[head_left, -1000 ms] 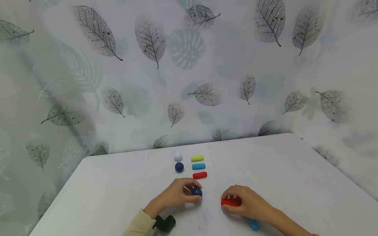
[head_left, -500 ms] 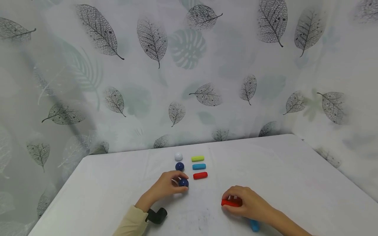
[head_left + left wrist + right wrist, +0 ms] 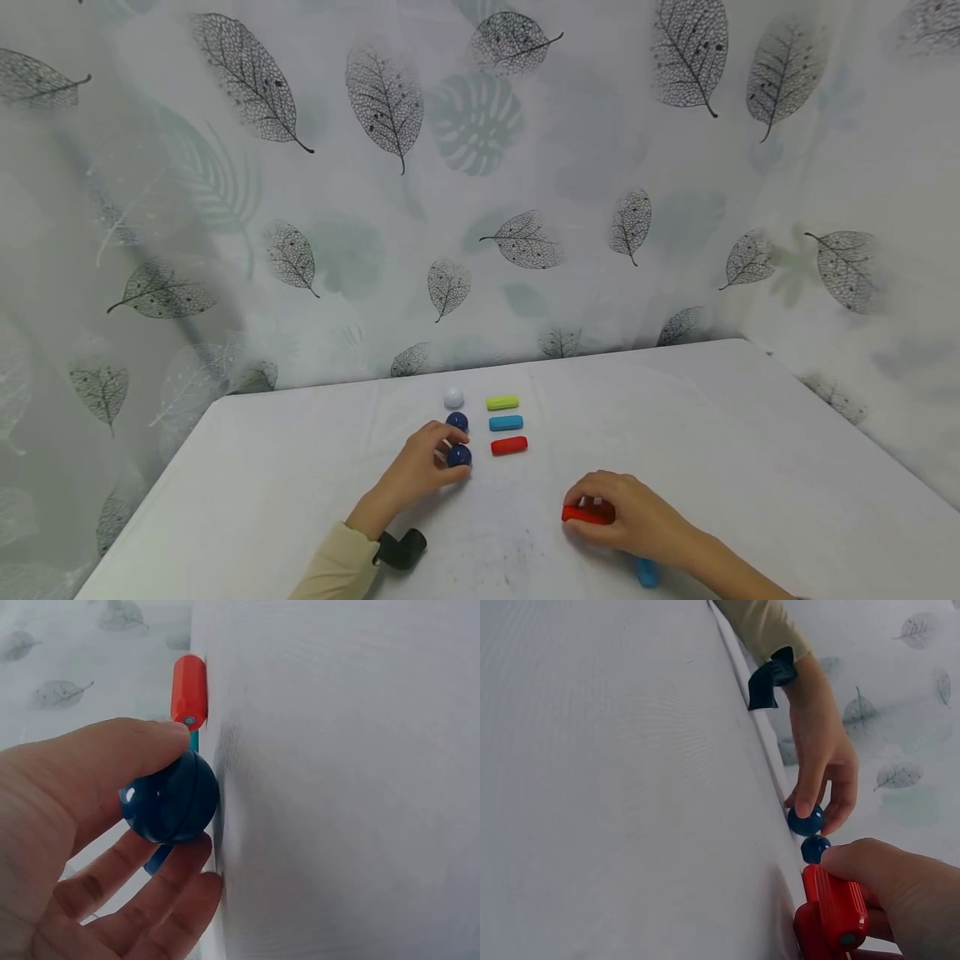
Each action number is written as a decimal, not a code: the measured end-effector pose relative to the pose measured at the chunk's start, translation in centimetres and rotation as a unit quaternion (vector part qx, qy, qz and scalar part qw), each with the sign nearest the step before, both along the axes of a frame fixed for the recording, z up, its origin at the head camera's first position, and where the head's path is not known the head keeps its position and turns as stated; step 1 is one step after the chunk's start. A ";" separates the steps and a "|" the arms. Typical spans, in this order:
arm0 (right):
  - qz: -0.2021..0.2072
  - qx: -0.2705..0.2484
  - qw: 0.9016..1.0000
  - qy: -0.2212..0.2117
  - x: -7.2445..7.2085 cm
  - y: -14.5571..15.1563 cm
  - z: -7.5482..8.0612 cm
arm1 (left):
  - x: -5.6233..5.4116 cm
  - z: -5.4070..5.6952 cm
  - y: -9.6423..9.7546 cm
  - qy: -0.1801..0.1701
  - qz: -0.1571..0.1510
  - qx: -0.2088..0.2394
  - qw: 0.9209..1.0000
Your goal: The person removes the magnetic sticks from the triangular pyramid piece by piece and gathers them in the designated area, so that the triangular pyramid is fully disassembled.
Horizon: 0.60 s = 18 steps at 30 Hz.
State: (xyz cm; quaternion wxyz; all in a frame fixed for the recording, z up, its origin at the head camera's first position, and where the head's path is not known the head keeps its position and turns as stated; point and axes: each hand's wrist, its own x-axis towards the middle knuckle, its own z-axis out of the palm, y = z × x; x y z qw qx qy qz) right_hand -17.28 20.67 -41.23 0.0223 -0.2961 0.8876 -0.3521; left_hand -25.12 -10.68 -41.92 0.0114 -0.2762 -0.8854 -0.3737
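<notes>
My left hand (image 3: 417,468) pinches a glossy dark blue ball (image 3: 459,455) between thumb and fingers, low over the white table. A seam runs round this ball in the left wrist view. Just behind it lies a second dark blue ball (image 3: 457,422), and a white ball (image 3: 453,397) is farther back. My right hand (image 3: 628,512) grips a short, ribbed red stick (image 3: 587,516) near the table's front. In the right wrist view, red pieces (image 3: 838,911) overlap by the thumb; I cannot tell how many. Under the right wrist a blue stick (image 3: 647,572) is partly hidden.
Right of the balls, a yellow-green stick (image 3: 502,402), a blue stick (image 3: 506,422) and another red stick (image 3: 509,446) form a column. A black band (image 3: 401,549) sits on my left wrist. Leaf-printed cloth (image 3: 480,208) hangs behind the white table (image 3: 675,417).
My left hand has carried the dark blue ball left and away from me, up to the second dark blue ball. The right hand with the red stick has stayed in place.
</notes>
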 end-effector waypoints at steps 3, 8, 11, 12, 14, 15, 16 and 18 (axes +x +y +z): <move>-0.002 -0.003 1.000 0.004 0.0 0.0 0.0 | 0.0 0.1 0.1 0.013 0.008 -0.017 1.000; 0.002 -0.021 0.999 0.026 0.0 0.0 -0.2 | 0.1 0.4 0.3 0.024 0.014 -0.038 0.999; 0.014 -0.037 0.998 0.050 0.0 0.1 -0.5 | 0.2 0.4 0.3 0.020 0.019 -0.048 0.998; 0.018 -0.042 0.997 0.060 0.0 0.1 -0.6 | 0.2 0.4 0.3 0.021 0.023 -0.053 0.998; 0.029 -0.053 0.995 0.084 0.0 0.0 -0.8 | 0.4 0.5 0.4 0.032 0.029 -0.065 0.997; 0.034 -0.060 0.993 0.094 0.0 0.0 -0.8 | 0.4 0.6 0.5 0.041 0.034 -0.071 0.996; 0.037 -0.066 0.992 0.099 0.0 -0.1 -0.8 | 0.6 0.8 0.6 0.052 0.037 -0.076 0.995; 0.044 -0.078 0.989 0.116 0.0 -0.2 -0.8 | 0.9 1.1 1.0 0.081 0.040 -0.078 0.993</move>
